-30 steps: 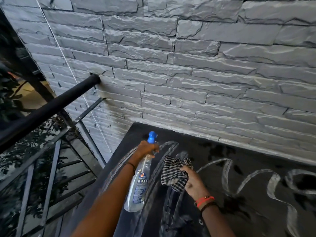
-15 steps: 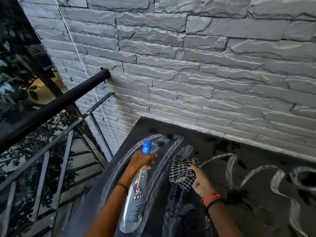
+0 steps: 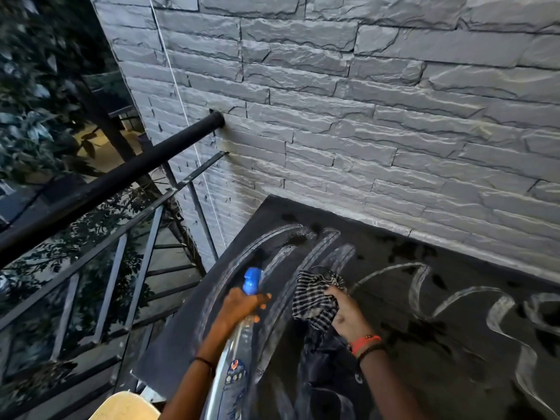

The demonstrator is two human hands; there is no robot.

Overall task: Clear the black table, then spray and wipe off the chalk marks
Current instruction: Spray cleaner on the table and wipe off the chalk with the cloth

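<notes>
The black table point(image 3: 439, 298) stands against a stone wall, covered in white chalk marks point(image 3: 472, 301) and dark wet spots. My left hand point(image 3: 242, 304) grips a clear spray bottle point(image 3: 235, 356) with a blue nozzle, held over the table's left part and pointing toward the far corner. My right hand point(image 3: 345, 313) clutches a black-and-white checked cloth point(image 3: 316, 298), bunched up just above the chalk curves near the middle. The two hands are close together, a short gap between them.
A grey stone wall point(image 3: 363, 116) runs along the table's far edge. A black metal railing point(image 3: 106, 183) with slanted bars stands to the left, with foliage beyond it. A pale rounded object point(image 3: 127, 407) shows at the bottom edge beside the table's near left corner.
The view has tilted and shifted, so the table sits lower and more to the right. Both hands keep their grips; the bottle and cloth stay over the same chalk curves.
</notes>
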